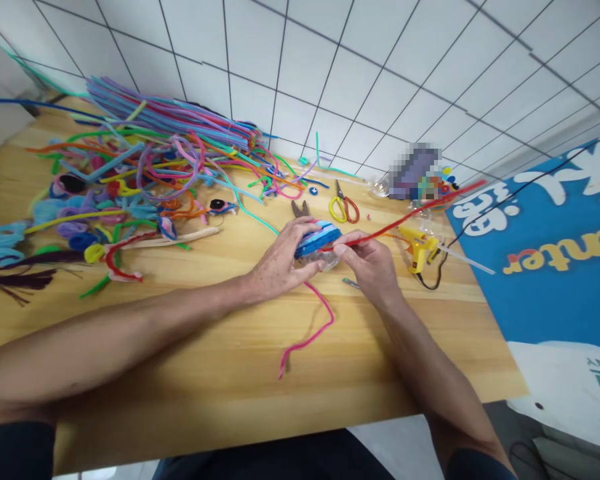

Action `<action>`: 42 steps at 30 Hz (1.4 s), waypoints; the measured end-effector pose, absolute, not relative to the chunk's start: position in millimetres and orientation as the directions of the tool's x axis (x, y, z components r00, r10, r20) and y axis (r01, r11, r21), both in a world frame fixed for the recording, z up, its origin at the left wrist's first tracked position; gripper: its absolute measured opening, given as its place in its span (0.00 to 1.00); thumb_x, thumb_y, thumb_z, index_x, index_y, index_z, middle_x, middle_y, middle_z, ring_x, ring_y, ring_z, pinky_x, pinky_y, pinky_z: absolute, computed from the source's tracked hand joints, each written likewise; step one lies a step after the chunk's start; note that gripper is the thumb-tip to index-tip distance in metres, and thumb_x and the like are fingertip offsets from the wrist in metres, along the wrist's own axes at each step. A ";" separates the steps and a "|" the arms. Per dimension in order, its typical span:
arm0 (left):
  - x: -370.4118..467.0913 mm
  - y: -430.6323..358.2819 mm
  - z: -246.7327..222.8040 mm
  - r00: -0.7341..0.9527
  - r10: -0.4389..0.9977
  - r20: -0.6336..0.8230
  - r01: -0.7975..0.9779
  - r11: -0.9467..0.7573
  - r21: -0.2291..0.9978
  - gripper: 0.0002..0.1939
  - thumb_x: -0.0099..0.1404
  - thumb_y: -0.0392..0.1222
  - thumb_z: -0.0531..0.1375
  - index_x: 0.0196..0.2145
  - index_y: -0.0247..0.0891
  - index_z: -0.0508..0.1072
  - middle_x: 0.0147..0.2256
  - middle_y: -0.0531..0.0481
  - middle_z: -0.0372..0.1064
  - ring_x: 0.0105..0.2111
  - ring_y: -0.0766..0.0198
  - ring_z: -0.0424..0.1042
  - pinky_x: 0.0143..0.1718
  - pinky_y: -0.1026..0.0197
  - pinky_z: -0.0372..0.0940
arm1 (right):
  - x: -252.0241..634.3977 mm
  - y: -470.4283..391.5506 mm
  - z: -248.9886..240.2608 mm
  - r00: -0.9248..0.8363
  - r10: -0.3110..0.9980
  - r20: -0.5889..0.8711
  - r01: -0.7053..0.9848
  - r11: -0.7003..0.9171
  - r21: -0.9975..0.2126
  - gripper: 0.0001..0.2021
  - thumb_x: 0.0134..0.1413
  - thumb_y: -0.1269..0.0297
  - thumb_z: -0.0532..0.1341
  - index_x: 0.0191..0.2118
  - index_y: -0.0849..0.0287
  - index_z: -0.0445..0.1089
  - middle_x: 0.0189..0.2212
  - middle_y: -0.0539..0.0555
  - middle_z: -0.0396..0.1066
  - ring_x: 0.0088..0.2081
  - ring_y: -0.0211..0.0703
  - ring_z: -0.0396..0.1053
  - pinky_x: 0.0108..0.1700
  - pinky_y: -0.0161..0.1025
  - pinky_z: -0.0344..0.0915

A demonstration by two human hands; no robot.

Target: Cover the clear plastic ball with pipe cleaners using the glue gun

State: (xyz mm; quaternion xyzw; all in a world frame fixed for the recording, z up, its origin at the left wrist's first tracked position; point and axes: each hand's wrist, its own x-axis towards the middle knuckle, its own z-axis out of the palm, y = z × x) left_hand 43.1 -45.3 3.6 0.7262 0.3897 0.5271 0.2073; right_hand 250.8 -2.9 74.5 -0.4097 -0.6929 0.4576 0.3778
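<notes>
My left hand [283, 260] is closed around a clear plastic ball partly covered with blue and light blue pipe cleaners [318, 241]. Between the thumb and fingers of my right hand [370, 262], a red pipe cleaner [420, 215] is pinched at the ball's right side. Its far end sticks out up and to the right. Below the ball, a pink pipe cleaner [325, 325] trails bent over the wooden table [205, 373]. Pliers [300, 209] lie just beyond my left hand, and scissors with yellow and orange handles [344, 205] lie beyond the ball.
Loose and coiled pipe cleaners [150, 170] are heaped at the left, with a long bundle [175, 117] behind them. A yellow glue gun [418, 248] with a black cord stands to the right. White tiled wall [330, 67] borders the back; a blue printed sheet [540, 267] lies right.
</notes>
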 end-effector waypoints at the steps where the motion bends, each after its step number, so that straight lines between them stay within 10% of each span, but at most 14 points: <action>1: 43.1 -45.4 4.3 0.142 0.784 0.605 0.341 -0.612 0.713 0.33 0.72 0.44 0.69 0.69 0.44 0.62 0.69 0.34 0.65 0.74 0.44 0.63 0.73 0.35 0.64 | 250.6 -2.5 73.5 -0.371 0.916 0.153 0.225 0.248 -0.942 0.18 0.54 0.44 0.76 0.34 0.54 0.77 0.31 0.50 0.79 0.33 0.42 0.75 0.40 0.41 0.74; 42: 43.3 -42.8 10.2 0.081 0.794 0.603 0.435 -0.573 0.695 0.15 0.76 0.45 0.61 0.57 0.43 0.70 0.59 0.41 0.71 0.62 0.51 0.71 0.66 0.45 0.68 | 235.8 -12.2 54.3 -0.190 0.949 0.251 0.292 0.299 -0.909 0.14 0.56 0.49 0.72 0.34 0.53 0.73 0.26 0.46 0.71 0.28 0.38 0.64 0.33 0.39 0.63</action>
